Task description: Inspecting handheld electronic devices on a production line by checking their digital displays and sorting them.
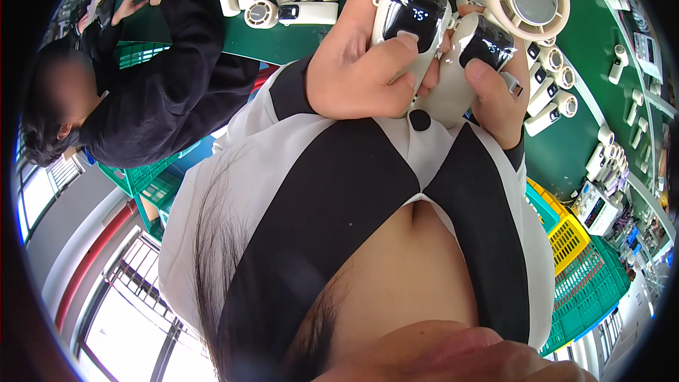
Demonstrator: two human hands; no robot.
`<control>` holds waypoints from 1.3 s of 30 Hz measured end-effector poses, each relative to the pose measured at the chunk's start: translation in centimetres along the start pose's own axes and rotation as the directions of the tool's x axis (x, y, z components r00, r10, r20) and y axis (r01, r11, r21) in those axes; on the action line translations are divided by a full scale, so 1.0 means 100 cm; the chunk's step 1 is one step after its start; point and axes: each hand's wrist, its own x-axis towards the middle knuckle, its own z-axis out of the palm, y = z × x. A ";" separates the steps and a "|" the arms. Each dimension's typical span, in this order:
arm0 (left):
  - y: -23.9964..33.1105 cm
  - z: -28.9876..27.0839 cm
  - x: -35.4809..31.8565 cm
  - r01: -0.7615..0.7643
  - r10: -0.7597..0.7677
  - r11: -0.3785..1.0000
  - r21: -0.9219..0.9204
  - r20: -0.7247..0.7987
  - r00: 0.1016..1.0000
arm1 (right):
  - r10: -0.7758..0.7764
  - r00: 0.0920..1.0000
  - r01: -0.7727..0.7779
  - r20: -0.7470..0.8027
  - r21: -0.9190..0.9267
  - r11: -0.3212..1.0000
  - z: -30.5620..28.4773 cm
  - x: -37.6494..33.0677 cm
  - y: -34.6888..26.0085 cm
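Note:
Held up close in front of me are two cream handheld fans with round, slotted heads and glossy black displays showing lit digits. My left hand (364,74) is closed around the left fan (422,64), its thumb lying on the lower edge of the display. Around the right fan (453,92) my right hand (502,95) is wrapped, thumb beside its display. The two handles stand side by side, almost touching at the base. A small metal-tipped plug (514,83) sticks out by my right thumb. Some of my fingers are hidden behind the handles.
More cream fans lie on the green table (244,42) beyond my left hand, one small fan (262,14) on its side; others (550,92) are clustered at right. A co-worker in dark clothes (152,92) sits at left. Yellow (566,237) and green crates (590,286) stand at lower right.

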 end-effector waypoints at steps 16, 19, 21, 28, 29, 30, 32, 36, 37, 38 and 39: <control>-0.018 -0.057 -0.011 0.321 -0.294 0.908 0.268 -0.138 0.946 | 0.206 0.936 -0.311 -0.287 -0.393 0.865 -0.043 -0.003 0.027; -0.044 -0.080 -0.027 0.495 -0.397 0.806 0.326 -0.323 0.859 | 0.319 0.896 -0.438 -0.309 -0.503 0.745 -0.072 -0.013 0.055; -0.068 -0.093 -0.039 0.659 -0.465 0.670 0.342 -0.499 0.731 | 0.419 0.836 -0.547 -0.354 -0.590 0.593 -0.088 -0.020 0.071; -0.136 -0.111 -0.043 0.417 -0.048 0.414 0.809 -0.438 0.898 | 0.444 0.776 -0.630 -0.448 -0.529 0.568 -0.093 -0.012 0.101; -0.137 -0.111 -0.036 0.401 -0.040 0.377 0.835 -0.417 0.908 | 0.427 0.767 -0.640 -0.480 -0.520 0.565 -0.098 -0.008 0.108; -0.139 -0.110 -0.032 0.384 -0.034 0.341 0.858 -0.397 0.917 | 0.337 0.812 -0.580 -0.477 -0.725 0.372 -0.103 -0.005 0.118; -0.145 -0.117 -0.031 0.315 0.001 0.221 0.923 -0.323 0.946 | 0.218 0.893 -0.415 -0.393 -0.907 0.065 -0.101 -0.006 0.123; -0.138 -0.107 -0.030 0.319 0.088 0.066 0.945 -0.324 0.942 | 0.057 0.940 -0.338 -0.337 -0.892 0.301 -0.080 -0.016 0.056; -0.134 -0.104 -0.031 0.321 0.090 0.065 0.945 -0.326 0.941 | 0.040 0.920 -0.371 -0.389 -0.835 0.408 -0.081 -0.026 0.034; -0.129 -0.101 -0.030 0.302 0.147 0.064 0.951 -0.308 0.940 | 0.021 0.890 -0.404 -0.456 -0.763 0.504 -0.082 -0.040 0.005; -0.125 -0.098 -0.027 0.277 0.199 0.062 0.959 -0.284 0.938 | -0.006 0.799 -0.481 -0.602 -0.645 0.593 -0.075 -0.051 -0.024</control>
